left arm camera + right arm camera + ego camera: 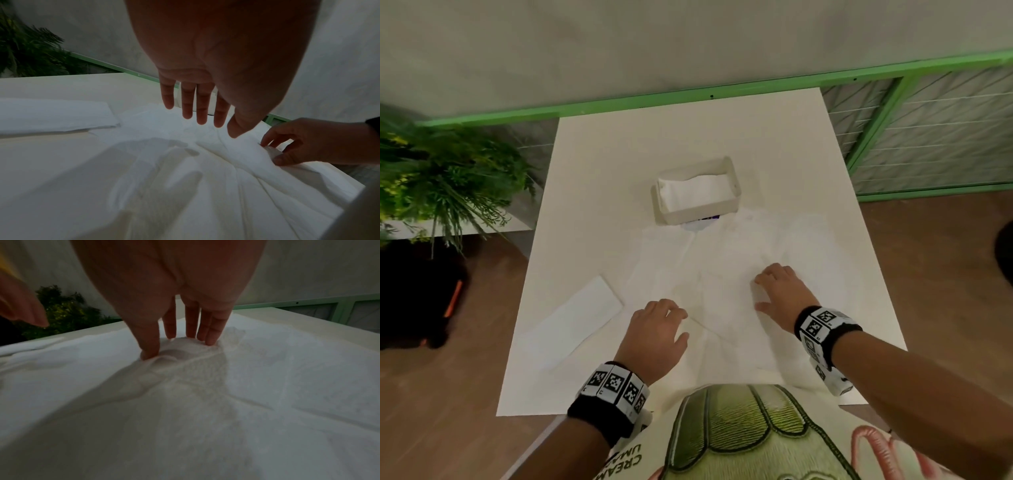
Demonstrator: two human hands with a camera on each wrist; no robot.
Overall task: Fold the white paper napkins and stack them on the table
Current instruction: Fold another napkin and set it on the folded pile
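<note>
- One unfolded napkin [726,284] is lying spread and creased on the white table [592,164], just in front of the white holder [697,192], which is serving here as the landmark; its far edge is reaching up to the holder's near wall.
- One folded napkin [575,318] is lying flat as a long strip, in front of the holder and off to its left, just beside the spread napkin's left edge.
- One holder is standing on the table, with more white napkins [693,190] sitting inside it; how many I cannot tell.
- Two hands are working in front of the holder. The right hand [779,291] is resting on the spread napkin, its fingertips [211,340] and thumb pressing down and bunching a small ridge of paper between them in a pinch.
- The left hand [657,329] is hovering over the near left part of the same napkin, fingers [202,113] straight and slightly spread, gripping nothing, its shadow falling on the paper.
- Two wristbands with black-and-white markers are showing, one on each wrist.
- One green leafy plant [445,178] is standing well to the left of the holder.
- Behind the holder a green-framed rail [619,102] is running along a pale grey wall; beside the table the floor is looking like brown wood.
</note>
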